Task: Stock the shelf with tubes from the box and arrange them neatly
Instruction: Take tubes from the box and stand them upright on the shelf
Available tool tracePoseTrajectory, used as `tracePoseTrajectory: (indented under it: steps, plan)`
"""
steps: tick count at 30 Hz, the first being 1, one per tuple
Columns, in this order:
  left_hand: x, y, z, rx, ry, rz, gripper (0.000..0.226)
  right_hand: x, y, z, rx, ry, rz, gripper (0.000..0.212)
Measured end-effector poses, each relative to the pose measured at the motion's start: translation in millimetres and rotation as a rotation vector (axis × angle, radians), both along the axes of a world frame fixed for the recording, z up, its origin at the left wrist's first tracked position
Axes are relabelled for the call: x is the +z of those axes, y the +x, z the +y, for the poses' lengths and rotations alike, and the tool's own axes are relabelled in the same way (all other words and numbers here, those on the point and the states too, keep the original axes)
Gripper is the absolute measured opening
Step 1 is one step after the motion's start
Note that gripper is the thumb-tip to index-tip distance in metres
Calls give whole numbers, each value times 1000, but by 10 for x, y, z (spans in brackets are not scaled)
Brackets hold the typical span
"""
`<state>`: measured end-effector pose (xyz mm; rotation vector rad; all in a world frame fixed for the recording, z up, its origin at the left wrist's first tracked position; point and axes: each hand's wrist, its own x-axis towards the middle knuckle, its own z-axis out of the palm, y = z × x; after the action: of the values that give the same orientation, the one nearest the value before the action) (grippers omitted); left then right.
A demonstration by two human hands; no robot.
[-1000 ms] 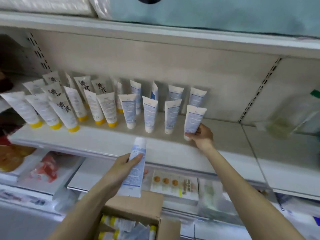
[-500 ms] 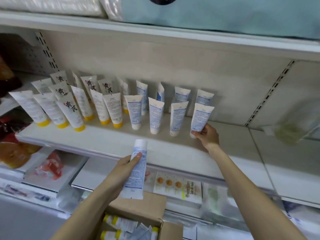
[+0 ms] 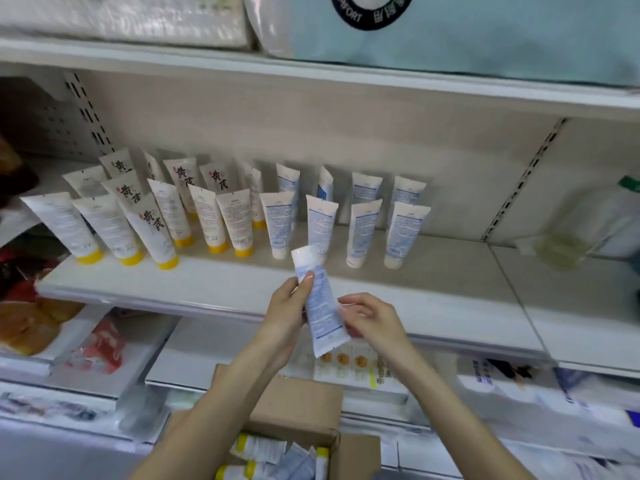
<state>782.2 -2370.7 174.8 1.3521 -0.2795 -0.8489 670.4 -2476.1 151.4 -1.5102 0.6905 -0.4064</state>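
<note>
Holding one tube (image 3: 320,306) in the air in front of the shelf (image 3: 433,282), we grasp it with both hands. Our left hand (image 3: 284,320) wraps round its upper half, the thumb lying on the printed face just below the white cap (image 3: 301,252), which points up and a little left. Our right hand (image 3: 375,322) pinches the lower right edge near the flat crimped end, forefinger in front and the other fingers curled behind. The tube hangs before the shelf's front edge and above the box (image 3: 304,407), touching neither.

On the shelf we see two groups, all standing cap down and leaning back. To the left are the yellow-capped tubes (image 3: 228,220), several marked with large black characters, set in rough rows at uneven tilts. To the right are the white-capped tubes (image 3: 405,233) with blue print: four in the front row and more behind them, close to the back panel. From where we look, the held tube's cap overlaps the foot of the second one in that front row.

The box is brown cardboard, open, below our wrists. Loose tubes (image 3: 258,450) lie in it, with yellow and white caps showing.

A pale blue package (image 3: 450,29) sits on the shelf above. A blurred bottle (image 3: 588,230) stands at the far right. Flat packets (image 3: 346,362) lie on the shelf below, behind our hands.
</note>
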Motion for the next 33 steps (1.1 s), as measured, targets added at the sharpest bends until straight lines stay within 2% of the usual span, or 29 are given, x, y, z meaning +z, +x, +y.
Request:
tracePoseTrajectory:
  steps: [5, 11, 15, 17, 21, 24, 28, 33]
  plan:
    - [33, 121, 157, 7, -60, -7, 26, 97, 124, 274, 92, 144, 71, 23]
    - [32, 492, 549, 18, -149, -22, 25, 261, 224, 219, 122, 84, 190, 17]
    - [-53, 686, 743, -58, -67, -82, 24, 295, 362, 179, -62, 220, 69, 23]
    - [-129, 762, 796, -105, 9, -144, 27, 296, 451, 172, -173, 287, -19, 20]
    - [-280, 839, 751, -167, 184, -441, 26, 266, 675, 300, -281, 312, -228, 22]
    - [-321, 889, 634, -129, 190, -524, 28, 204, 833, 489, -200, 206, -270, 28]
    - [-357, 1005, 472, -155, 233, -653, 31, 168, 1033, 487, -187, 43, -193, 29]
    - [-457, 1201, 346, -212, 263, -707, 29, 148, 1231, 296, -29, -354, -33, 33]
